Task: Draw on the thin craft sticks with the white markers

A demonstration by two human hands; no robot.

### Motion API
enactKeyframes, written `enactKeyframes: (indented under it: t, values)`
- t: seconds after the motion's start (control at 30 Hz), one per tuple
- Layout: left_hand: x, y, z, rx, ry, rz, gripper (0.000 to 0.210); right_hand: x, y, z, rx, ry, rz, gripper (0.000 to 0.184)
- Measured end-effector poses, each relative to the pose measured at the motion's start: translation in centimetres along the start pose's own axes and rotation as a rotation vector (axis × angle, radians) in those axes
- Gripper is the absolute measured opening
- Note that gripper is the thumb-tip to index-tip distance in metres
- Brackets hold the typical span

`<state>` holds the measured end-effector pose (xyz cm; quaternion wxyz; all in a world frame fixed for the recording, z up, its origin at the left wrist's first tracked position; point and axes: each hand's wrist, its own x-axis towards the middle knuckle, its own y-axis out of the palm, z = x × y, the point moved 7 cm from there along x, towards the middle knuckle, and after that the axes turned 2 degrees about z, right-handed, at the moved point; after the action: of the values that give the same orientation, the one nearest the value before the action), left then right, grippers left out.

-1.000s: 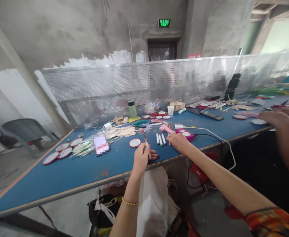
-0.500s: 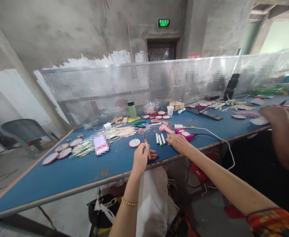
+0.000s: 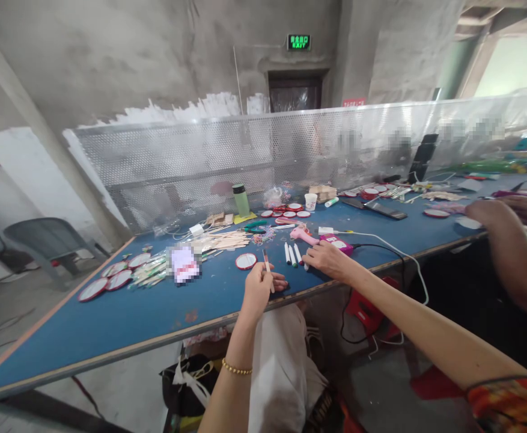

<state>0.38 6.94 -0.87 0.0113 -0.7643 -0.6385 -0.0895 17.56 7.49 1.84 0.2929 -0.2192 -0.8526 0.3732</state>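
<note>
My left hand [image 3: 258,287] is closed around a flat wooden stick [image 3: 267,269] with a reddish-brown upper part, held upright over the table's front edge. To its right, my right hand [image 3: 328,261] is low over the tabletop, with its fingertips pinched on a whitish marker [image 3: 306,265], mostly covered by the fingers. Just left of those fingertips, three white markers [image 3: 294,255] with coloured ends lie side by side. A round white disc with a red rim [image 3: 246,261] lies beyond my left hand. Behind my right hand are a pink glue gun [image 3: 306,236] and a magenta box [image 3: 336,243].
Several wooden sticks [image 3: 227,240], a phone-like screen [image 3: 184,264] and red-rimmed discs [image 3: 118,279] lie left on the blue table [image 3: 155,319]. A green bottle [image 3: 240,201] and paper cup [image 3: 310,201] stand behind. A white cable [image 3: 393,240] runs right, near another person's arm [image 3: 502,240].
My right hand has shifted very slightly, its fingertips lower at the marker. My left hand keeps the stick in nearly the same place. The other person's arm at the right has moved a little.
</note>
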Motion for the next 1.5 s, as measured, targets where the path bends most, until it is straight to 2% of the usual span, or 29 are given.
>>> enactKeyframes:
  t: [0.1,0.2,0.27,0.3,0.47,0.53,0.6,0.73,1.0,1.17,1.37,1.5]
  values:
    - [0.0,0.0,0.0,-0.001,-0.008,-0.002,0.013,-0.5,-1.0,0.0,0.034,-0.006,-0.069,0.024]
    - [-0.1,0.0,-0.1,-0.015,-0.028,-0.004,0.010,-1.4,-2.4,-0.5,0.193,0.085,-0.157,0.027]
    - [-0.2,0.0,-0.2,-0.018,-0.033,-0.004,0.009,-2.3,-3.5,-1.4,0.412,0.234,-0.278,0.020]
    - [-0.2,0.0,-0.3,-0.018,-0.032,-0.005,0.008,-3.0,-4.1,-2.2,0.527,0.362,-0.383,0.017]
    - [-0.3,0.1,-0.3,-0.010,-0.047,-0.011,0.009,-4.5,-5.3,-2.0,0.658,0.663,-0.605,0.020]
    - [-0.4,0.2,-0.4,-0.002,-0.047,-0.004,0.010,-4.8,-4.2,-2.0,1.077,0.809,-0.744,0.020]
    - [-0.4,0.2,-0.5,0.006,-0.039,0.004,0.010,-4.3,-3.1,-1.3,1.396,0.863,-0.818,0.024]
    - [-0.4,0.2,-0.5,0.008,-0.023,0.013,0.013,-2.7,-1.8,0.3,1.707,0.866,-0.888,0.024]
    - [-0.5,0.2,-0.4,-0.044,-0.026,0.039,0.022,-0.7,-1.3,1.5,1.711,0.951,-0.910,0.026]
    - [-0.4,0.1,-0.1,-0.094,-0.044,0.062,0.023,1.5,-2.6,2.7,1.636,0.783,-0.784,0.020]
    - [0.0,0.1,0.0,-0.107,-0.013,0.077,0.027,2.9,-3.2,3.9,1.477,0.743,-0.720,0.016]
    - [0.1,0.0,-0.1,-0.083,0.025,0.069,0.028,3.1,-3.3,4.4,1.429,0.700,-0.725,0.018]
